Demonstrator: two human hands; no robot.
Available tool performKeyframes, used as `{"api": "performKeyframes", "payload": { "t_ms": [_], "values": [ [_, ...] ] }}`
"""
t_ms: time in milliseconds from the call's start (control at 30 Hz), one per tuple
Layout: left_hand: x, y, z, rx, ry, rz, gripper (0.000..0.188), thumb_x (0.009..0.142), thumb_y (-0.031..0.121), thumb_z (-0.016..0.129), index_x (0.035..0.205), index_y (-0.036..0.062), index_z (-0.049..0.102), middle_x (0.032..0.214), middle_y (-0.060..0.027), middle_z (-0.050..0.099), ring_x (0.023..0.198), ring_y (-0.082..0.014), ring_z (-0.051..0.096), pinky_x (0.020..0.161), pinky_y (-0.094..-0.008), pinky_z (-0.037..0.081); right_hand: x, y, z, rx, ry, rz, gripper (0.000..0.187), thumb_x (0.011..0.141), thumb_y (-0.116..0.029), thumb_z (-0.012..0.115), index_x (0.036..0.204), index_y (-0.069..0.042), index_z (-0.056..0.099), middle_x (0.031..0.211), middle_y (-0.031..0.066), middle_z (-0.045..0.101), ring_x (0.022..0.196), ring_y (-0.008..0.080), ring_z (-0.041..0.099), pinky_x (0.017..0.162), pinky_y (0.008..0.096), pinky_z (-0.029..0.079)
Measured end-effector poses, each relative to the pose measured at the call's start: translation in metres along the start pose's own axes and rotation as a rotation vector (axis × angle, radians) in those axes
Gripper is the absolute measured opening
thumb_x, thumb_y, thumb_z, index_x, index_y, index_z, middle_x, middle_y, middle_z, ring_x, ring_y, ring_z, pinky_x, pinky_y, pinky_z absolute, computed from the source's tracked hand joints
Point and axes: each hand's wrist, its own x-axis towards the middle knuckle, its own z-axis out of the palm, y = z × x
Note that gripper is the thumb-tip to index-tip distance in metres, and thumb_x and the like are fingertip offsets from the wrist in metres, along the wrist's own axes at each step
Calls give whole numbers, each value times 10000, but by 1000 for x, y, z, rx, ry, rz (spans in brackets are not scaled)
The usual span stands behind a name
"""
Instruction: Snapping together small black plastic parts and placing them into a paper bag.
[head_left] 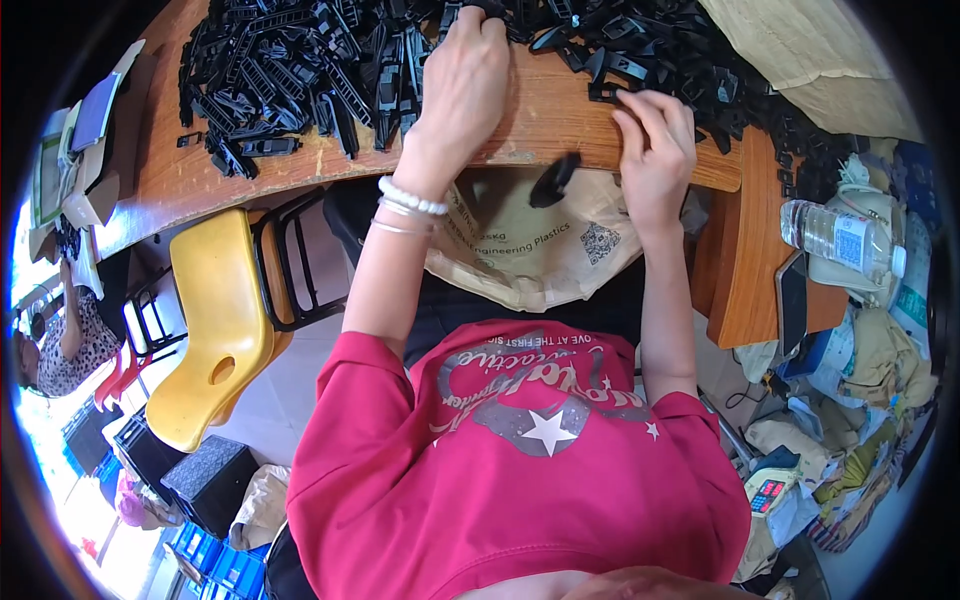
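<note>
Black plastic parts (290,75) lie in a wide pile across the far side of the wooden table. My left hand (468,85) reaches into the pile's middle, fingers curled; its tips and whatever they grip are hidden. At the right, my right hand (657,145) is over the table edge with its thumb and fingers apart. Its index fingertip is beside or touching a small black frame-shaped piece (603,93); I cannot tell which. A blurred black part (555,182) is in mid-air over the mouth of a brown paper sack (530,270) below the table edge.
The wooden table (190,190) has a curved near edge, with a side panel (745,290) at the right. A plastic bottle (842,238), a phone (792,300) and heaped bags are farther right. A yellow chair (215,290) stands left. Another person (75,335) sits at the far left.
</note>
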Motion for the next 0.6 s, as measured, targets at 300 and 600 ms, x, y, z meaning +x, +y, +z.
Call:
{"api": "performKeyframes", "payload": {
  "t_ms": [300, 600],
  "values": [
    [-31, 37, -4, -204, -35, 42, 232, 808, 87, 735, 951, -12, 583, 1005, -133, 565, 866, -312, 599, 731, -366, 523, -4, 6, 11, 60, 18, -1, 170, 798, -25, 711, 957, -34, 653, 981, 78, 615, 852, 262, 582, 746, 354, 453],
    [-60, 38, -23, -565, -124, -266, 211, 801, 7, 673, 1000, -18, 606, 1026, -154, 566, 903, -355, 598, 767, -397, 511, -15, -12, -11, 449, -149, 447, 246, 997, -95, 517, 1204, -25, 631, 827, 39, 598, 676, 84, 528, 620, 229, 452]
  ]
}}
